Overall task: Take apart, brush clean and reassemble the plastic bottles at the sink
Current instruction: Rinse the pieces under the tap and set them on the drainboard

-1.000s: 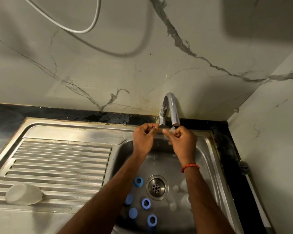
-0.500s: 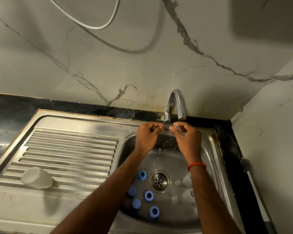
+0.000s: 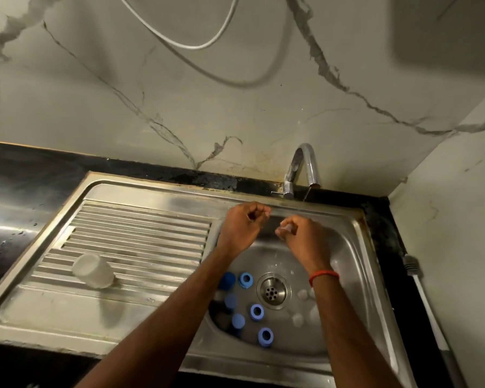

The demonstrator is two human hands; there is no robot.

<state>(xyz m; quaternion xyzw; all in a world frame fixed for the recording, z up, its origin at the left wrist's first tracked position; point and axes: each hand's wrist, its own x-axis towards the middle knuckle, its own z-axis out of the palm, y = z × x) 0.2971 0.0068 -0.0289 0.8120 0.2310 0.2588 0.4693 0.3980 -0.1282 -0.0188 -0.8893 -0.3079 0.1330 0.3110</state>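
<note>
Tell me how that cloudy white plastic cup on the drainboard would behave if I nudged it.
The cloudy white plastic cup looks thin-walled, so probably light and easily shoved. It seems to lie on its rounded side, so it may roll, though the grooves of the ribbed steel drainboard could check it.

steel sink (image 3: pixel 53 317) | drainboard (image 3: pixel 140 233): clear bottle (image 3: pixel 93 271) | basin (image 3: pixel 347 247): blue caps (image 3: pixel 256 312)

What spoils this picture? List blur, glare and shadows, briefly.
Head view: dim, warm light; the left hand and right hand are soft with motion blur, so the small clear piece the right hand pinches is smeared; the cable throws a soft shadow on the wall; glare streaks the draining board; the wide lens slightly bows the sink rim.
</note>
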